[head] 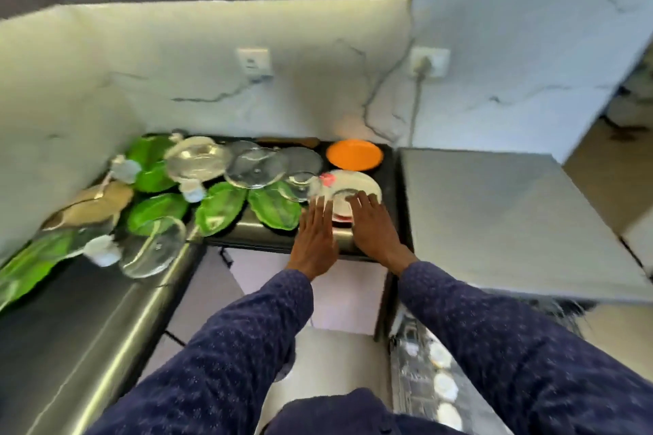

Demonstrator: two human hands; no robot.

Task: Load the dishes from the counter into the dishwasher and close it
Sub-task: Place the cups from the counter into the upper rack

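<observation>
A stack of white plates point(357, 185) sits near the front right of the dark counter point(390, 187). My left hand point(314, 237) is stretched flat on the stack's left side, fingers apart. My right hand point(374, 228) reaches onto its near right edge, fingers spread and touching the top plate. Neither hand grips anything. An orange plate point(354, 154) lies behind the stack. Green leaf-shaped plates point(274, 207) and several glass lids point(256, 164) cover the counter to the left. The dishwasher rack point(424, 364), holding white dishes, shows at the bottom right.
A grey appliance top point(494, 215) stands right of the counter. A steel counter point(88, 321) runs along the left with a glass lid point(152, 249) and more green plates point(31, 265). A plugged-in wall socket point(429, 62) is behind. The picture is motion-blurred.
</observation>
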